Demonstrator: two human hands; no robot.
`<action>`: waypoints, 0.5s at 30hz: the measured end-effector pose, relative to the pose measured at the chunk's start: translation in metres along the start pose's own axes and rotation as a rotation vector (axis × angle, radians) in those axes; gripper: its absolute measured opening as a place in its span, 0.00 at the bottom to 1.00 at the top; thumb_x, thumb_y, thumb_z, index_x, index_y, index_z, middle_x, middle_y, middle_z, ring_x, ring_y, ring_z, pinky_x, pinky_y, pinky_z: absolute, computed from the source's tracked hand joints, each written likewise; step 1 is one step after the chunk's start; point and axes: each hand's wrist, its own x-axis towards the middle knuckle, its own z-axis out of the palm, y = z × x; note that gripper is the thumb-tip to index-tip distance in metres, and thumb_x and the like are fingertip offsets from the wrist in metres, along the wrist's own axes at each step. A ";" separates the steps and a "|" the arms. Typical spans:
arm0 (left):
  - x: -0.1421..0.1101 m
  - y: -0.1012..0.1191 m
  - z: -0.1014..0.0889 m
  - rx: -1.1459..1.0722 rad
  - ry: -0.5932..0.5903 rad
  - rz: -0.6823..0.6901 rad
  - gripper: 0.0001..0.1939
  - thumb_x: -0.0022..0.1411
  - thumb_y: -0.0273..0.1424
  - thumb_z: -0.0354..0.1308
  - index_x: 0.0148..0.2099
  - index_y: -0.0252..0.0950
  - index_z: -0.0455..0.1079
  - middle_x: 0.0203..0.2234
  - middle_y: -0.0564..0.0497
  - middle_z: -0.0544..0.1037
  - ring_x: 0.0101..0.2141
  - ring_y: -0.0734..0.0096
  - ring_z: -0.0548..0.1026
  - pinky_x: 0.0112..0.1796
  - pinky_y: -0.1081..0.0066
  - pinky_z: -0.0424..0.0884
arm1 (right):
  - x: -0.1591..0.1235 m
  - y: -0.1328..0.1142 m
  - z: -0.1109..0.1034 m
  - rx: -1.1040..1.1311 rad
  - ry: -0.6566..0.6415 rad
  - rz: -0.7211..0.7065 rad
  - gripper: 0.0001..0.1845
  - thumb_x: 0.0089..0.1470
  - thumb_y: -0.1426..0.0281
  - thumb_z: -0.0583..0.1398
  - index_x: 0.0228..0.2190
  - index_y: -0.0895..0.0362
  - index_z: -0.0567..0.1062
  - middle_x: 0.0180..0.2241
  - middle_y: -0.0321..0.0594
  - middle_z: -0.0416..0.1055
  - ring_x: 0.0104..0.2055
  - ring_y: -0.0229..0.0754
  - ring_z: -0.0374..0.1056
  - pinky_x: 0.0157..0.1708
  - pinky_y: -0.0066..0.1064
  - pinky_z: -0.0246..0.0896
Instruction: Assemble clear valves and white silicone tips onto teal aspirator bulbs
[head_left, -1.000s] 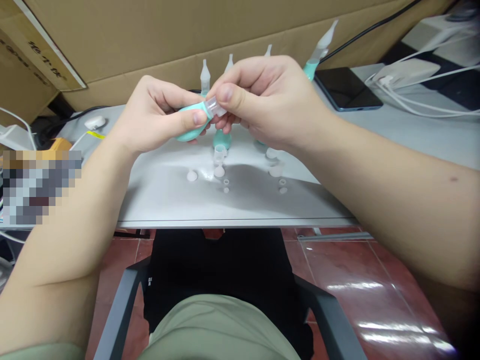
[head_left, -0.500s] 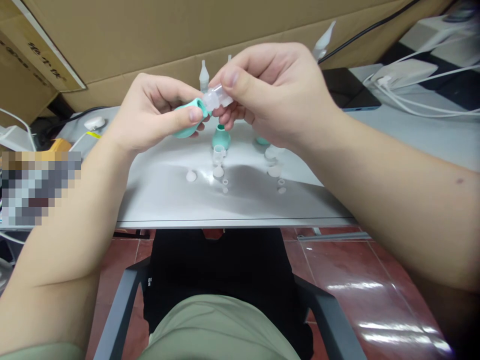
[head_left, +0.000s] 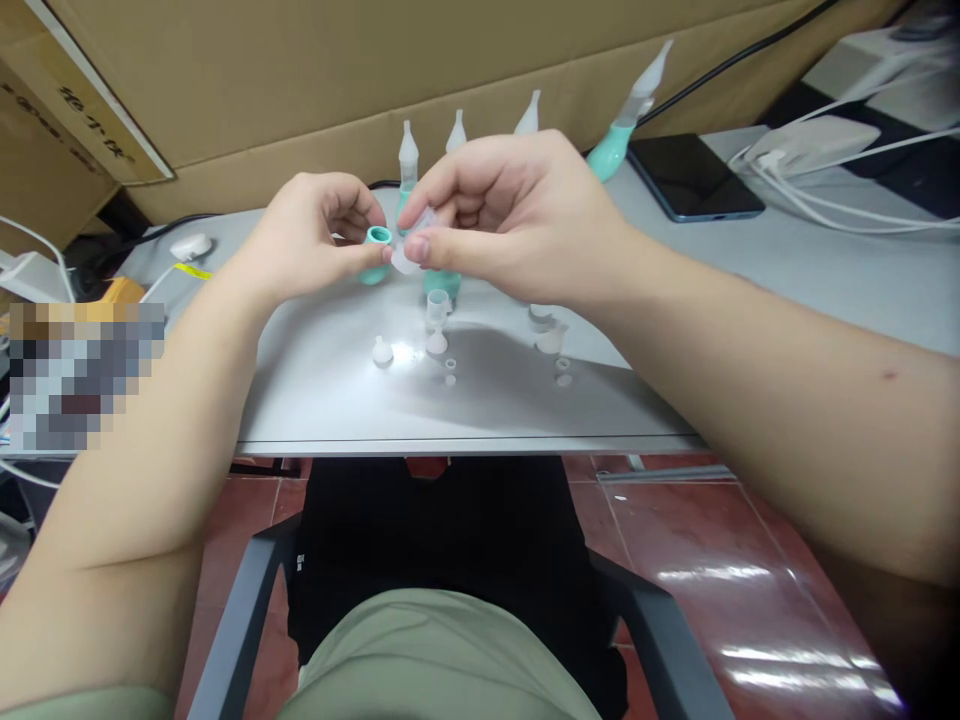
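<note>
My left hand [head_left: 319, 235] is around a mint-green rubber bulb [head_left: 377, 262], which is upright with its round mouth facing up. The thumb lies across its near side, and the other fingers curl behind. Just to the right, my right hand [head_left: 495, 210] pinches a translucent plastic connector [head_left: 411, 252] between thumb and forefinger. The connector is apart from the bulb. Below my right hand, a second green bulb [head_left: 441, 285] is partly covered. In front of it stand a clear plastic cup [head_left: 437, 303] and a small white cone-shaped piece [head_left: 436, 342].
Several nasal aspirators with pointed tips, one aspirator [head_left: 611, 150] leaning, line the cardboard wall [head_left: 315, 80]. Another white piece [head_left: 382, 351], small rings [head_left: 451, 366] and a translucent part [head_left: 551, 337] lie nearer the table edge. A phone [head_left: 694, 177] and white cables [head_left: 832, 205] are right.
Both hands have come lower, and the green bulb has gone from tilted to upright. The connector has moved away from the bulb's mouth, still in my right hand.
</note>
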 end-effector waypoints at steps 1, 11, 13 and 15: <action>0.003 -0.008 0.000 0.007 0.026 0.013 0.29 0.54 0.54 0.93 0.47 0.47 0.86 0.39 0.48 0.93 0.38 0.53 0.84 0.44 0.46 0.81 | -0.001 0.000 0.000 -0.008 -0.001 -0.003 0.27 0.61 0.46 0.90 0.39 0.50 0.90 0.34 0.37 0.84 0.38 0.43 0.77 0.38 0.36 0.71; 0.006 -0.013 -0.007 0.106 -0.079 -0.083 0.23 0.48 0.42 0.90 0.42 0.49 0.83 0.37 0.51 0.89 0.37 0.54 0.81 0.43 0.49 0.79 | -0.002 -0.002 -0.005 -0.057 -0.111 -0.003 0.14 0.60 0.58 0.88 0.37 0.44 0.91 0.34 0.34 0.85 0.37 0.45 0.77 0.38 0.37 0.80; 0.003 0.000 -0.011 0.181 -0.087 -0.113 0.22 0.48 0.38 0.88 0.42 0.49 0.83 0.36 0.51 0.87 0.37 0.53 0.80 0.44 0.50 0.79 | -0.002 -0.003 -0.004 -0.053 -0.107 -0.011 0.12 0.60 0.61 0.87 0.36 0.44 0.91 0.33 0.34 0.84 0.36 0.44 0.77 0.37 0.36 0.78; -0.001 0.011 -0.013 0.239 -0.113 -0.123 0.22 0.48 0.37 0.87 0.45 0.49 0.85 0.38 0.50 0.88 0.37 0.50 0.82 0.44 0.49 0.80 | -0.003 -0.002 -0.003 -0.043 -0.106 -0.018 0.13 0.59 0.63 0.87 0.36 0.44 0.91 0.33 0.34 0.84 0.36 0.44 0.77 0.37 0.36 0.77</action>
